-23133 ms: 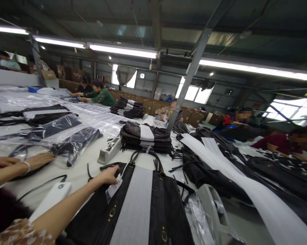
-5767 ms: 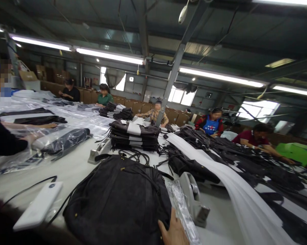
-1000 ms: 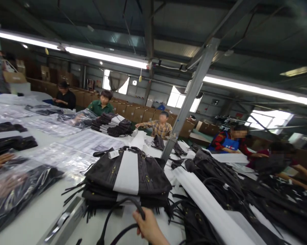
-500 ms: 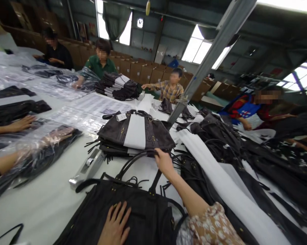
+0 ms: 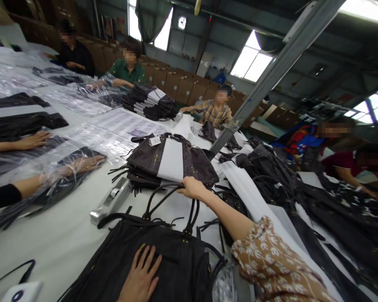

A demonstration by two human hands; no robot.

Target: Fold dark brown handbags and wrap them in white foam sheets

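Observation:
A dark handbag (image 5: 176, 268) lies flat on the table in front of me. My left hand (image 5: 141, 272) rests on its front panel with the fingers spread. At the bag's top, my right hand (image 5: 191, 187) is closed around the handles (image 5: 157, 197), pulling them up from the bag. Just beyond stands a stack of dark handbags (image 5: 145, 161), the top one wrapped with a white paper band (image 5: 171, 159) and bearing a white tag (image 5: 154, 141). A metal tape dispenser (image 5: 111, 200) sits to the left of my right hand.
At the left, a co-worker's hands (image 5: 85, 163) press on a bag in clear plastic. A slanted metal post (image 5: 270, 79) rises behind the stack. White paper strips (image 5: 248, 188) and piled dark bags (image 5: 264, 167) cover the right side. Several people work around the table.
My right hand has moved slightly left with the handles in its grip. My left hand stays on the bag. The co-worker's hand at the left has slid along the plastic-covered bag.

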